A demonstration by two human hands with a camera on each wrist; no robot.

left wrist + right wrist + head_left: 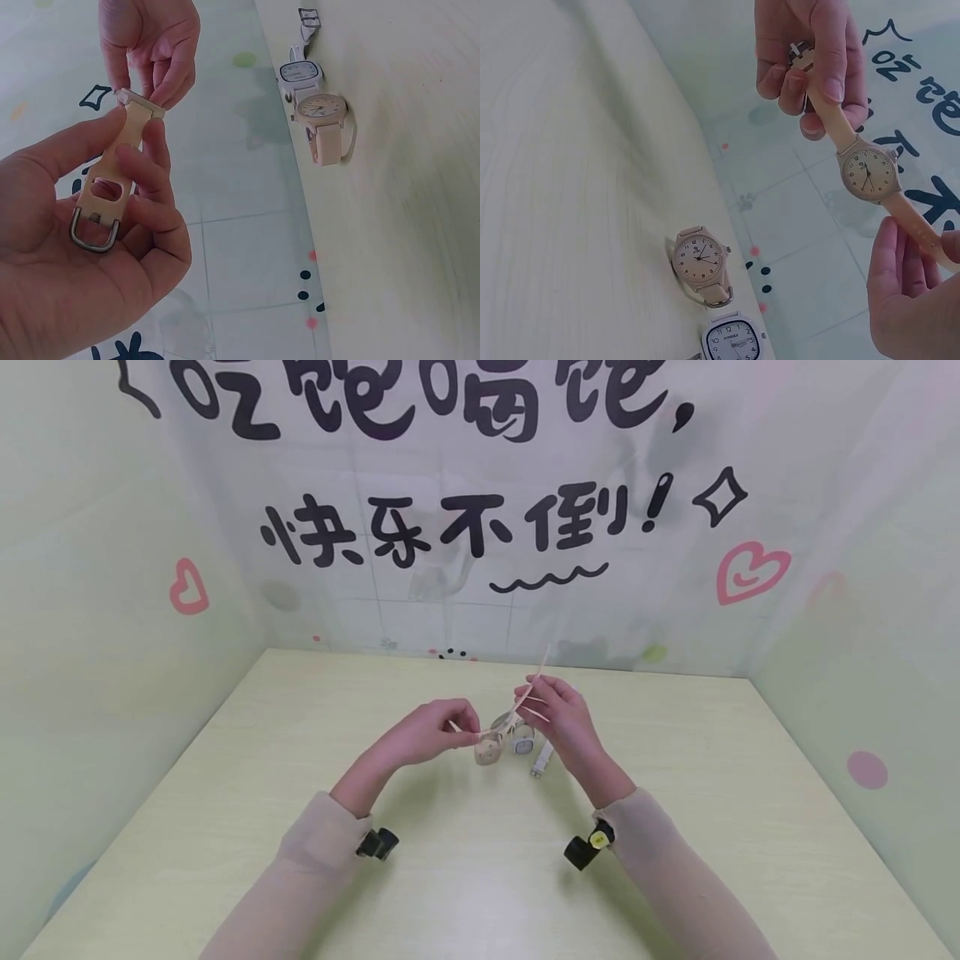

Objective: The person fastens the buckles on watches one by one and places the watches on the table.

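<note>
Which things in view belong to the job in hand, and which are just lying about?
In the job:
held round-faced wristwatch, its strap between both hands' fingers
left hand
right hand

Lying on the table:
second round-faced wristwatch
white square-faced wristwatch

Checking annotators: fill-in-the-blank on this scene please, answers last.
1. The left hand and right hand hold a peach-strapped wristwatch whose dial is ____, not square.
2. Its U-shaped metal buckle is at the ____ hand.
3. On the pale wood-grain table, beside a beige round wristwatch, is a rounded-square wristwatch with a case coloured ____.

Missing words: round; left; white
</note>
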